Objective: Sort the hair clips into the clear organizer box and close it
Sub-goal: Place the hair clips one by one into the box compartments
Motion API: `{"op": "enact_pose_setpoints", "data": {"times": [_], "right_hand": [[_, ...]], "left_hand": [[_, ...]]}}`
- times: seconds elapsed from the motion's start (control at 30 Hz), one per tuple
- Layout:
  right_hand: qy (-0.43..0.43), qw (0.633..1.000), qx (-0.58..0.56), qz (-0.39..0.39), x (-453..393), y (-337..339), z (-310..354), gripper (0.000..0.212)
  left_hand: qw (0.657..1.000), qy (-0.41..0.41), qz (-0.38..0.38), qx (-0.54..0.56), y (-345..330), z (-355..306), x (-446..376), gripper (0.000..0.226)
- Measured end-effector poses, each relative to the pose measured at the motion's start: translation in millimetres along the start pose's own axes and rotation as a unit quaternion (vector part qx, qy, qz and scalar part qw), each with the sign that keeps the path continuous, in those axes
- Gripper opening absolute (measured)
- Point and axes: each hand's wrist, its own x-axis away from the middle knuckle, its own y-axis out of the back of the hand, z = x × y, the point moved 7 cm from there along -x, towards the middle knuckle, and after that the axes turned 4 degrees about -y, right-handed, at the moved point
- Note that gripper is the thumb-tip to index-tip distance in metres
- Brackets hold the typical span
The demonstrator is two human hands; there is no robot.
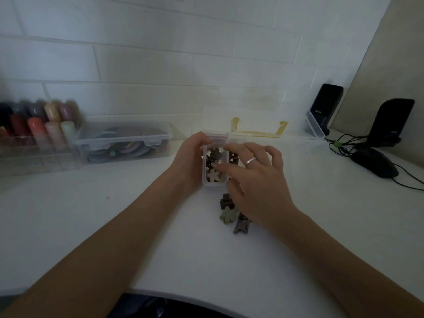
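Observation:
A clear organizer box (205,182) lies on the white table with its lid (252,120) raised behind it. Flower-shaped hair clips, dark and cream (213,174), fill its left compartment. My left hand (190,161) grips the box's left side, fingers curled over the far rim. My right hand (254,177) hovers over the box with fingers spread and loosely bent; whether it holds a clip is hidden. In front of the box lie loose clips: a dark claw clip (225,201), a pale green flower clip (227,215) and a grey-brown claw clip (241,226).
At the left stand a closed clear box of coloured items (124,143) and a clear rack of coloured bottles (39,127). At the right are a black mouse (376,162), cables (339,143) and two black speakers (390,121). A tiled wall rises behind.

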Motion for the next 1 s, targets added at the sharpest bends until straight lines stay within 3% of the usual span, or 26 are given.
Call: {"op": "enact_pose_setpoints", "data": {"times": [0.23, 0.4, 0.5, 0.63, 0.77, 0.9, 1.0], "right_hand": [[-0.013, 0.999, 0.029, 0.040, 3, -9, 0, 0.047], [0.058, 0.993, -0.102, -0.013, 0, 12, 1, 0.028], [0.119, 0.981, -0.140, 0.064, 5, 13, 2, 0.021], [0.106, 0.969, -0.146, 0.167, 12, 3, 0, 0.019], [0.105, 0.960, -0.161, 0.203, 14, -2, 4, 0.013], [0.075, 0.953, -0.226, 0.187, 11, -4, 3, 0.005], [-0.019, 0.930, -0.350, 0.110, 5, 1, -9, 0.002]], "left_hand": [[1.000, 0.015, -0.006, 0.007, 3, 1, -1, 0.039], [0.999, 0.029, -0.013, 0.037, 2, 1, 0, 0.049], [0.999, 0.025, -0.015, 0.034, 3, -1, 0, 0.065], [0.999, 0.015, -0.031, 0.027, 6, -4, -1, 0.052], [0.999, 0.018, -0.028, 0.019, 5, -4, 0, 0.053], [0.999, 0.020, -0.031, 0.016, 6, -3, 0, 0.055], [0.999, 0.016, -0.034, 0.018, 5, -3, 0, 0.062]]}}
